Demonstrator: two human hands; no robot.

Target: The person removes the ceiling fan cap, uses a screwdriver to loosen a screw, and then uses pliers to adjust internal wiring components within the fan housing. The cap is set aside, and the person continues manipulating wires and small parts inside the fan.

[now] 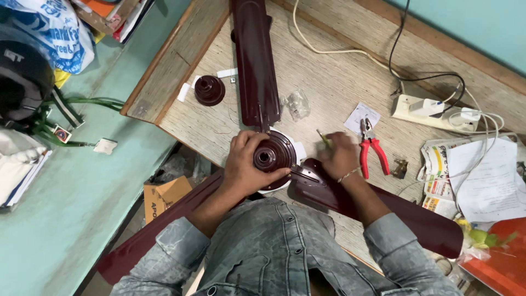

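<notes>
At frame centre on the desk (339,82), the left hand (246,164) clamps over the fan hub (274,156), seemingly to steady it, while the right hand (339,156) pinches a thin tool (323,137) beside the blade (383,211); red pliers (371,148) lie just right, within reach

Red-handled pliers (371,147), a white power strip (424,113) and a cardboard box (166,194).

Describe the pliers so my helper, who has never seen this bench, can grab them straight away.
Start at the wooden table where the maroon ceiling fan lies. Just beyond the right hand, away from the fan's hub, the pliers lie flat beside a small white paper slip. Their bright red handles set them apart; nothing else close by is red.
</notes>
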